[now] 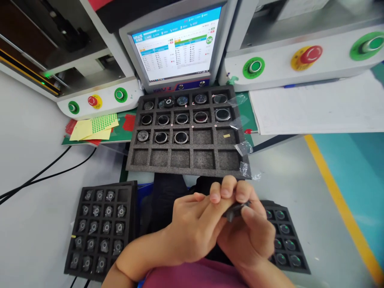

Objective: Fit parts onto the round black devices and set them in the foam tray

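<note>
Close in front of my body, both hands meet around a small black piece [235, 210], mostly covered by fingers; it looks like a watch part. My left hand [196, 226] is closed, its fingers reaching across to the piece. My right hand [255, 224] grips the same piece between thumb and curled fingers. Just beyond the hands lies a dark foam tray [192, 150] with round watch faces [181, 137] in its back three rows. Several of its nearer compartments hold nothing, and one has a yellow scrap [227, 136] in it.
A foam tray of black watch parts [104, 245] stands lower left; another with round discs [290, 245] is lower right. Behind are a monitor [180, 48] showing OK and machines with red buttons [312, 54]. Plastic film [244, 148] clings to the tray's right edge.
</note>
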A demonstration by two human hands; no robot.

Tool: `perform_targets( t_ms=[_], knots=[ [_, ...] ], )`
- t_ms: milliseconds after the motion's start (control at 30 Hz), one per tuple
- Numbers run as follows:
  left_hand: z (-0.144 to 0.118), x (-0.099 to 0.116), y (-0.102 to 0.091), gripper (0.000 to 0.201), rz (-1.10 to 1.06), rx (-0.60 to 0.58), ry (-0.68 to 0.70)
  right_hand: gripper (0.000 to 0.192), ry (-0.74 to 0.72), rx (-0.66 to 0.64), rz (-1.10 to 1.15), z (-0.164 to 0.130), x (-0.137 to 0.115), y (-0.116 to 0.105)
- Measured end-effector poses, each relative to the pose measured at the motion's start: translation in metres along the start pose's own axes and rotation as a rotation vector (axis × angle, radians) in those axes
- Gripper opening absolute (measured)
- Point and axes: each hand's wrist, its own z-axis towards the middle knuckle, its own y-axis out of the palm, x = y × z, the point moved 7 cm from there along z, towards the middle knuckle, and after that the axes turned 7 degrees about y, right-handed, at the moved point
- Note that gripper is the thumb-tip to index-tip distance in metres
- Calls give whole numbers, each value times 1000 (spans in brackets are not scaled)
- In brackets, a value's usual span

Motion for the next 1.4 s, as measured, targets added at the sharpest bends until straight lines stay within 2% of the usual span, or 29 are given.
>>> perform_targets(
  t_ms=[67,100,200,267,333,400,500,633,867,967,1100,1233,1400],
  knots=[
    [-1,-4,-3,33,-82,9,-72,3,-3,7,-38,0,0,0],
    [-2,-8,-3,30,-187,5,-153,3,4,4,-73,0,0,0],
    [-14,-25,10,32,-777,-12,-528,22,4,-43,-251,-5,-4,-1],
    [-22,-26,21,40,-1222,11,-718,42,-95,-65,-403,-10,-13,0],
    [-25,-23,28,45,-1534,33,-804,54,-239,-83,-505,-16,-24,4],
    [-26,-20,32,44,-1712,24,-839,54,-299,-120,-552,-20,-30,11],
    [-27,-17,35,43,-1817,-18,-850,54,-302,-172,-576,-22,-34,18],
    [-28,-14,37,43,-1855,-53,-854,55,-319,-201,-551,-22,-38,20],
    [-30,-16,42,48,-1875,-32,-910,43,-371,-145,-514,-21,-38,14],
    [-32,-17,45,44,-1911,-28,-914,48,-385,-142,-537,-23,-37,12],
    [-36,-20,47,45,-1966,16,-978,61,-358,-255,-601,-25,-33,12],
    [-29,-12,46,44,-2066,-36,-900,60,-382,-319,-633,-26,-33,10],
    [-24,-12,45,40,-2050,39,-835,63,-370,-315,-632,-27,-29,4]
  ],
)
